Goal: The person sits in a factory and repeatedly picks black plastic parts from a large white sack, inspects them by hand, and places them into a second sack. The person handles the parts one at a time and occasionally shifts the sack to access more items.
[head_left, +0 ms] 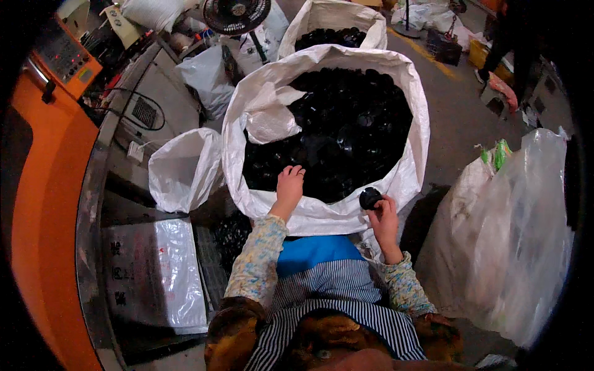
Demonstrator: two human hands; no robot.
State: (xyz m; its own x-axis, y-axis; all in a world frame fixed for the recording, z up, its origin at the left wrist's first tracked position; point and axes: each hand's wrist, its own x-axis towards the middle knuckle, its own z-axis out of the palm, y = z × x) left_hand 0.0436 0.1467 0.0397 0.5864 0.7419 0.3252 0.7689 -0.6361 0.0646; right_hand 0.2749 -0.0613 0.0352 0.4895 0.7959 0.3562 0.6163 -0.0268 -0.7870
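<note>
A big white woven sack (405, 154) stands in front of me, its rim rolled outward, full of round black plastic parts (352, 123). My right hand (385, 217) is at the sack's near right rim, thumb and fingers closed on one round black plastic part (370, 198). Over the near left edge of the pile, my left hand (289, 185) has its fingers curled down among the black parts; whatever they grip is hidden against the dark pile. On the pile's left side lies a crumpled white bag or sack flap (269, 117).
Behind stands another white sack (291, 37) of black parts, with a black fan (237, 12) beside it. To the left are a small white sack (185, 170), a flat white bag (164, 272) and an orange machine (49, 185). Filled sacks (495, 241) stand right; a person (513, 37) is far right.
</note>
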